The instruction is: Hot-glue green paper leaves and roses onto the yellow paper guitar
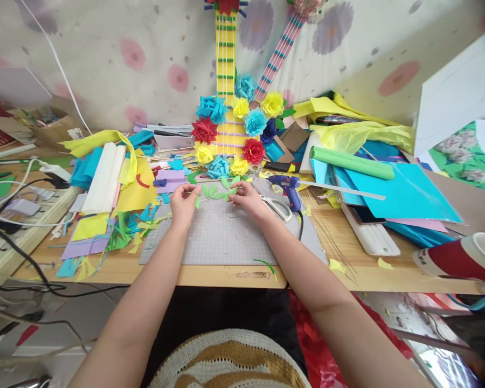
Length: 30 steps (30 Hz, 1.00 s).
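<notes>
My left hand [184, 203] pinches a green paper leaf at its fingertips, over the far part of the grey cutting mat [226, 237]. Opposite it, my right hand [246, 198] is closed with fingertips on green paper leaves too. Between the two hands, more green paper leaves [212, 192] show, some seemingly on a thin stem; how they join is too small to tell. Just behind stands a yellow guitar-shaped craft [231, 134] covered with red, blue and yellow paper flowers. White-handled scissors [282, 210] and a blue glue gun [289, 189] lie right of my right hand.
Paper rolls and scraps [103, 183] crowd the left side, beside a power strip [20, 231] with cables. To the right are blue sheets [404, 186], a green paper roll [351, 163], a white device [369, 231] and a red-and-white cup [461, 256] near the table edge.
</notes>
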Each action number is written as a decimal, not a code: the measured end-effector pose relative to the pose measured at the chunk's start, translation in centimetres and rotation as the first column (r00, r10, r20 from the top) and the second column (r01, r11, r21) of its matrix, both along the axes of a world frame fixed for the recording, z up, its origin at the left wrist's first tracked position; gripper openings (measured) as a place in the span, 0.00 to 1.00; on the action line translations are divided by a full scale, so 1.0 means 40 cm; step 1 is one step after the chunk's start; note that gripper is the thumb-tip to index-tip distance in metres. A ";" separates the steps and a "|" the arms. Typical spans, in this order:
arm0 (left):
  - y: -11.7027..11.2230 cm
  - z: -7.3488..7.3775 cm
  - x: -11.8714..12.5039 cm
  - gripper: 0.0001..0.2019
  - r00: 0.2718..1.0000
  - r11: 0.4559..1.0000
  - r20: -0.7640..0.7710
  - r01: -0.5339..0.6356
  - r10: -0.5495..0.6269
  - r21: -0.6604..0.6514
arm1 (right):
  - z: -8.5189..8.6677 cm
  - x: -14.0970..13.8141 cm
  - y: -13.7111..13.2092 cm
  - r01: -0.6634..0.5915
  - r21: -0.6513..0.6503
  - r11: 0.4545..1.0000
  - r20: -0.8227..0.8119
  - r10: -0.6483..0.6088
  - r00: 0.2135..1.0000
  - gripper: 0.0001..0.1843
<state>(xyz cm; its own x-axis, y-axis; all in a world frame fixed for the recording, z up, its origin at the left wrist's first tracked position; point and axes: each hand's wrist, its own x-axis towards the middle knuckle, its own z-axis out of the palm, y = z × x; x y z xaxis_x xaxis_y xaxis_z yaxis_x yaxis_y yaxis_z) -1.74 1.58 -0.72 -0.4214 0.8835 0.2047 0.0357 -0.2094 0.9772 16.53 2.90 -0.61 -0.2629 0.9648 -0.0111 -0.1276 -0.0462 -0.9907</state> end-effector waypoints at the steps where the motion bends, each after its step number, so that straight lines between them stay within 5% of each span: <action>1: 0.003 -0.001 0.009 0.08 0.997 1.000 0.076 -0.010 0.009 0.019 | 0.001 -0.005 -0.004 -0.039 0.011 0.999 -0.004 0.039 0.999 0.20; 5: 0.011 -0.006 0.045 0.09 0.984 0.997 0.167 0.056 -0.065 0.056 | 0.011 -0.033 -0.019 -0.146 0.035 0.989 -0.012 0.147 0.989 0.20; 15: 0.002 -0.009 0.082 0.09 0.990 0.990 0.012 0.142 -0.142 0.018 | 0.008 -0.058 -0.023 -0.109 -0.009 0.994 0.033 0.109 0.993 0.21; 21: 0.002 -0.008 0.083 0.11 0.977 0.980 0.083 0.197 -0.195 -0.015 | 0.003 -0.055 -0.020 -0.057 -0.031 0.998 0.068 0.059 0.996 0.21; 30: -0.013 -0.005 0.062 0.21 0.901 0.891 0.118 0.432 -0.418 -0.143 | -0.008 -0.028 0.000 -0.064 0.032 0.997 0.043 0.062 0.997 0.24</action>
